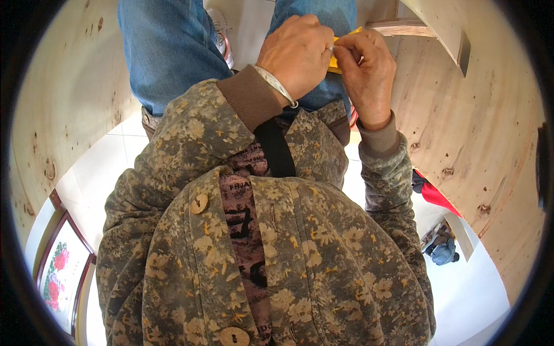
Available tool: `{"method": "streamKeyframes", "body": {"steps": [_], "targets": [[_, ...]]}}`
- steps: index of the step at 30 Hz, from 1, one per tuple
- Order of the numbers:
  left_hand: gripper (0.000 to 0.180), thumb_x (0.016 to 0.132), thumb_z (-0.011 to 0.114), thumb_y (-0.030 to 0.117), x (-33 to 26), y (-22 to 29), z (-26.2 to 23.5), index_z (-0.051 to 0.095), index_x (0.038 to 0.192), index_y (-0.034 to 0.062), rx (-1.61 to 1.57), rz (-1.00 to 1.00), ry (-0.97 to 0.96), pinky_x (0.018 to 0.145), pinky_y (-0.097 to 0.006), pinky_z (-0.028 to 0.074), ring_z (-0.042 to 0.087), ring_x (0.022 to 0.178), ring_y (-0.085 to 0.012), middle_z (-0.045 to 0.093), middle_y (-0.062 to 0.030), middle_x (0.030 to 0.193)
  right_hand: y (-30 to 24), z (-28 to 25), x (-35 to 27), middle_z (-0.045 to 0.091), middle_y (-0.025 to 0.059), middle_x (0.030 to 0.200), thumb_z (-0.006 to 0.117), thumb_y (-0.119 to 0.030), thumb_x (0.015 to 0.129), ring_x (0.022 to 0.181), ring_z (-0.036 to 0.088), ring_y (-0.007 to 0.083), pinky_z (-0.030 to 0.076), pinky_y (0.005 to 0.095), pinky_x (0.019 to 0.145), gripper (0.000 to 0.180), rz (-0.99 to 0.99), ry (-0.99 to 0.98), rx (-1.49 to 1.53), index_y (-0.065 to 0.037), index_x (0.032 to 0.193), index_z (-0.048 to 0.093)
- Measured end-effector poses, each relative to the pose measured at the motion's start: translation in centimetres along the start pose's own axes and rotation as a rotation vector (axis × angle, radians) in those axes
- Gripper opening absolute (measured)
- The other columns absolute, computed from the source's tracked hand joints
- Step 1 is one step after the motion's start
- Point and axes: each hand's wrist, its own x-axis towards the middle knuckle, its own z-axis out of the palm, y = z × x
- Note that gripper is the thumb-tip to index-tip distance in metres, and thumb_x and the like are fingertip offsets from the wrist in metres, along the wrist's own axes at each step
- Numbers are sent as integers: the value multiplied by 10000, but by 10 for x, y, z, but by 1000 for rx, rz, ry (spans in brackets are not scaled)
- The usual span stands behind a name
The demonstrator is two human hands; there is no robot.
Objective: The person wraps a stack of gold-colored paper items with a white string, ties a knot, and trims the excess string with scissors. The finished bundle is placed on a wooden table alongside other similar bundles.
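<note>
My two hands meet over my jeans [164, 52], close together around a flat yellow piece [333, 66]. Only its edges show between and behind the fingers, so its kind is unclear. My left hand [298, 56], with a silver bangle [274, 85] at the wrist, is closed with its back to the view and its fingertips at the yellow piece. My right hand [367, 72] is pinched, thumb against forefinger, touching the same piece beside the left fingers. Something tiny and pale shows where the fingers meet; I cannot make it out.
A large pale wood panel [456, 109] rises on the right, with a wooden bar [402, 27] by it. Another wood panel [69, 92] stands on the left. Behind are a framed flower picture [60, 274] and red cloth [437, 195]. A shoe [224, 40] shows between my legs.
</note>
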Motion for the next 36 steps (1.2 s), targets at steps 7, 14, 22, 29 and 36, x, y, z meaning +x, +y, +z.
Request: {"method": "streamKeyframes", "body": {"steps": [7, 14, 22, 29, 36], "targets": [[63, 828, 611, 107, 1, -1, 9, 605, 822, 44, 55, 66, 30, 774, -460, 457, 553, 865, -359, 564, -145, 852, 3, -2, -4, 598, 141, 824, 698, -4, 789, 670, 626, 255, 508, 343, 605, 55, 39, -21, 30, 4, 837, 674], [80, 826, 622, 96, 1, -2, 10, 575, 872, 50, 17, 110, 85, 743, -459, 453, 555, 851, -363, 555, -142, 841, 6, -1, -2, 603, 140, 829, 692, -9, 794, 676, 623, 245, 504, 337, 610, 46, 70, 9, 69, 5, 834, 672], [80, 841, 643, 106, 4, -3, 6, 572, 874, 90, -80, 53, 83, 724, -451, 475, 587, 799, -340, 592, -114, 827, 7, -6, 2, 603, 136, 830, 686, -19, 804, 689, 623, 247, 505, 340, 626, 49, -2, -37, 8, 6, 846, 684], [119, 813, 680, 90, 3, -1, 3, 596, 896, 74, -137, -3, 74, 680, -407, 501, 619, 788, -327, 589, -116, 907, 6, -8, 2, 599, 141, 835, 681, -25, 810, 697, 627, 247, 512, 334, 631, 54, 53, -63, 37, 8, 853, 685], [42, 838, 656, 98, 1, 0, 3, 646, 874, 78, -59, 105, 75, 688, -408, 521, 629, 789, -317, 588, -108, 948, 9, -8, 0, 594, 149, 844, 679, -21, 814, 691, 621, 250, 505, 339, 623, 52, 48, -59, 51, 8, 857, 683]]}}
